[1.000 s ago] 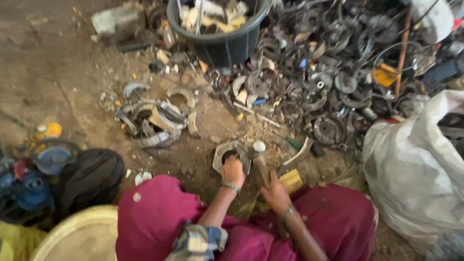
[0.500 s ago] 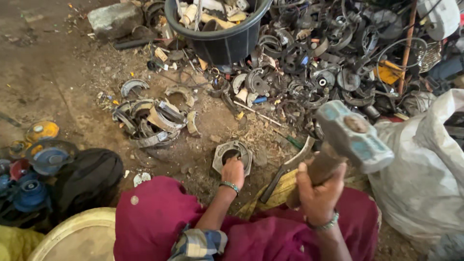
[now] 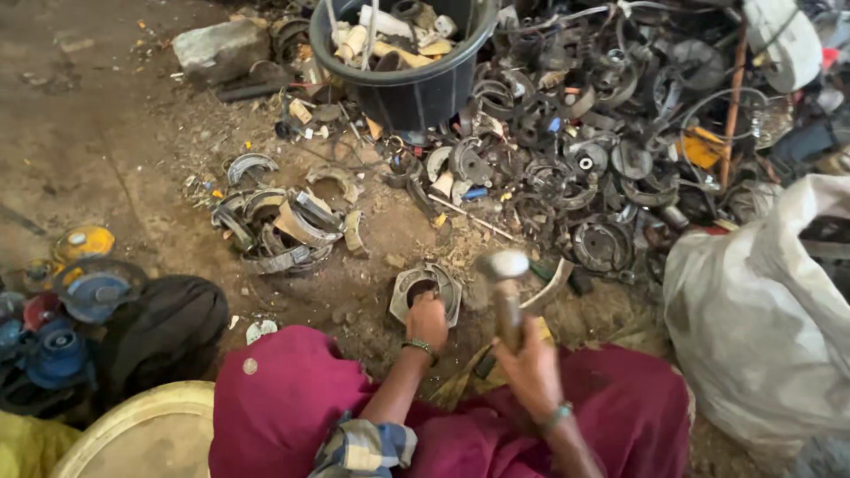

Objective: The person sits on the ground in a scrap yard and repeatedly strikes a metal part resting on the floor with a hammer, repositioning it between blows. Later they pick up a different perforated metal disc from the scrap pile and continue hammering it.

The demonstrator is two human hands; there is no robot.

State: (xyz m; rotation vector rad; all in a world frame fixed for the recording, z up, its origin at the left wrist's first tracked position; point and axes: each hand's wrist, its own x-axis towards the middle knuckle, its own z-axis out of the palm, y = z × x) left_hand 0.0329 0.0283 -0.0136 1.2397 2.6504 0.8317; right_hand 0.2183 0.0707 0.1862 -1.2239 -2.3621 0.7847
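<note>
Hands grip: left hand (image 3: 428,320) pinching a metal ring (image 3: 425,290), right hand (image 3: 531,372) wrapped round a hammer (image 3: 505,288), white sack (image 3: 761,319) beside.

One package: large white plastic sack (image 3: 761,327), bulging and crumpled, standing at right edge beside the scrap-metal pile (image 3: 602,150). No labels, signs or screens visible.

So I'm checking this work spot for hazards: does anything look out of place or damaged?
Nothing looks spilled by accident, but the left hand holds the metal ring on the dirt right beside the hammer in the right hand. Loose scrap parts lie all around.
</note>
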